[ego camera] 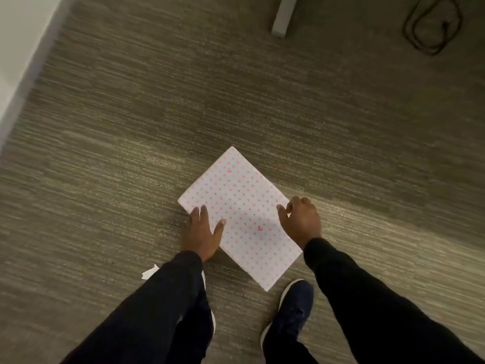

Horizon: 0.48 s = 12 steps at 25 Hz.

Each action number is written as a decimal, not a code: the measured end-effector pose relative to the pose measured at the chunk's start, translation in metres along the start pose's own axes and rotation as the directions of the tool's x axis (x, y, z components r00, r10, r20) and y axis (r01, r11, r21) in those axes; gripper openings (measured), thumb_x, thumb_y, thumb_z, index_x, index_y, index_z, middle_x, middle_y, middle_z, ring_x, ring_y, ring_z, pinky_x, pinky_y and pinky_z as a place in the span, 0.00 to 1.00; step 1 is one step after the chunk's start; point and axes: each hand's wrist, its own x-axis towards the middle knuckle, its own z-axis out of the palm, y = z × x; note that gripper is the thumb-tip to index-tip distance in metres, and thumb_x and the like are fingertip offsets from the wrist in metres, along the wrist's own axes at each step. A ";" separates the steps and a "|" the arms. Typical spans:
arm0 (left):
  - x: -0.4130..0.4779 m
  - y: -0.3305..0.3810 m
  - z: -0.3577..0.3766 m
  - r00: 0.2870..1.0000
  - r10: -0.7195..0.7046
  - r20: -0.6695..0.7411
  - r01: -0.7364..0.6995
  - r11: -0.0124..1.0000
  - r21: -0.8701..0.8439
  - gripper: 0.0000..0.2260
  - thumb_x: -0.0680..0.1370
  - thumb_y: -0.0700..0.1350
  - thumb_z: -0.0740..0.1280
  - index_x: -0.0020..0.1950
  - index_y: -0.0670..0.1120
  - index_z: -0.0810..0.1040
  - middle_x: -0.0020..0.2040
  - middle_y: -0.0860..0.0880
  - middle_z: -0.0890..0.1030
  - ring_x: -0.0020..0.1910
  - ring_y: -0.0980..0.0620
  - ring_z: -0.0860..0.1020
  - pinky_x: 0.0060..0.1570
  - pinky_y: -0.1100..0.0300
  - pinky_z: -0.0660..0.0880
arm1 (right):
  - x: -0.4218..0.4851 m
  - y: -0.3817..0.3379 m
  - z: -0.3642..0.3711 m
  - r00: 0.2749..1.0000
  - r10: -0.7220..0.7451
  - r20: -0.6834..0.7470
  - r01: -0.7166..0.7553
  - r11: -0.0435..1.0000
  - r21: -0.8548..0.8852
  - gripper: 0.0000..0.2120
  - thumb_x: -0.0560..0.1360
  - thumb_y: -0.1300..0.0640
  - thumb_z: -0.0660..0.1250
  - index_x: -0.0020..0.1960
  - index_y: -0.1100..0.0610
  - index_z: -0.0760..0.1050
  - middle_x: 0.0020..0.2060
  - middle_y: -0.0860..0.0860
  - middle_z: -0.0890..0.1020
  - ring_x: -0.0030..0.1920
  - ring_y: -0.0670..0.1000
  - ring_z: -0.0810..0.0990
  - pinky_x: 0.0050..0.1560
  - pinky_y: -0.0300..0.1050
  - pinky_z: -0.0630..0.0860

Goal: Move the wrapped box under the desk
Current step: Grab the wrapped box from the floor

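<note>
The wrapped box (237, 206), flat and white with small pink hearts, lies on the grey carpet, turned diagonally. My left hand (202, 232) rests on its near-left edge, fingers spread over the top and thumb on the paper. My right hand (301, 220) curls around its right edge, fingers bent against the side. Both hands touch the box, which rests on the floor. The box's underside is hidden.
A grey desk leg foot (282, 18) stands at the top centre, with a coiled black cable (430, 27) on the carpet to its right. A white wall base (23, 61) runs along the left. A scrap of white paper (149, 271) lies by my left sleeve. My dark shoe (291, 308) stands just below the box.
</note>
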 end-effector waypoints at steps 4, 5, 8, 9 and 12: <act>0.044 -0.021 0.010 0.993 -0.011 -0.119 0.018 0.998 0.064 0.37 0.81 0.62 0.58 0.82 0.43 0.51 0.83 0.40 0.49 0.80 0.38 0.53 0.76 0.43 0.56 | 0.013 0.038 0.032 0.988 0.130 -0.086 -0.126 0.990 0.059 0.15 0.78 0.46 0.68 0.54 0.58 0.75 0.52 0.55 0.78 0.54 0.59 0.76 0.54 0.53 0.72; 0.055 -0.025 0.014 0.989 -0.008 -0.148 0.020 0.997 0.077 0.37 0.81 0.62 0.59 0.82 0.42 0.52 0.82 0.39 0.50 0.80 0.38 0.53 0.76 0.43 0.56 | 0.014 0.050 0.043 0.983 0.159 -0.090 -0.154 0.986 0.062 0.18 0.77 0.45 0.68 0.58 0.58 0.75 0.56 0.56 0.77 0.57 0.60 0.75 0.57 0.55 0.72; 0.078 -0.032 0.020 0.976 -0.012 -0.220 0.030 0.996 0.079 0.37 0.81 0.60 0.61 0.81 0.41 0.53 0.81 0.37 0.52 0.80 0.37 0.53 0.75 0.41 0.56 | 0.016 0.078 0.065 0.954 0.291 -0.065 -0.285 0.954 0.096 0.30 0.76 0.41 0.68 0.70 0.58 0.70 0.68 0.59 0.73 0.68 0.63 0.71 0.66 0.62 0.69; 0.084 -0.034 0.021 0.971 -0.021 -0.239 0.038 0.997 0.066 0.37 0.80 0.60 0.62 0.81 0.41 0.53 0.81 0.37 0.53 0.79 0.37 0.53 0.75 0.40 0.58 | 0.016 0.087 0.073 0.937 0.347 -0.036 -0.340 0.932 0.124 0.34 0.76 0.39 0.68 0.73 0.58 0.67 0.72 0.60 0.70 0.71 0.64 0.68 0.68 0.64 0.69; 0.101 -0.038 0.024 0.957 -0.116 -0.266 0.096 0.991 -0.088 0.37 0.79 0.59 0.65 0.80 0.41 0.55 0.78 0.37 0.58 0.77 0.36 0.59 0.72 0.38 0.64 | 0.017 0.102 0.092 0.851 0.510 0.125 -0.515 0.765 0.385 0.39 0.74 0.35 0.69 0.75 0.57 0.64 0.73 0.59 0.68 0.69 0.64 0.71 0.66 0.61 0.73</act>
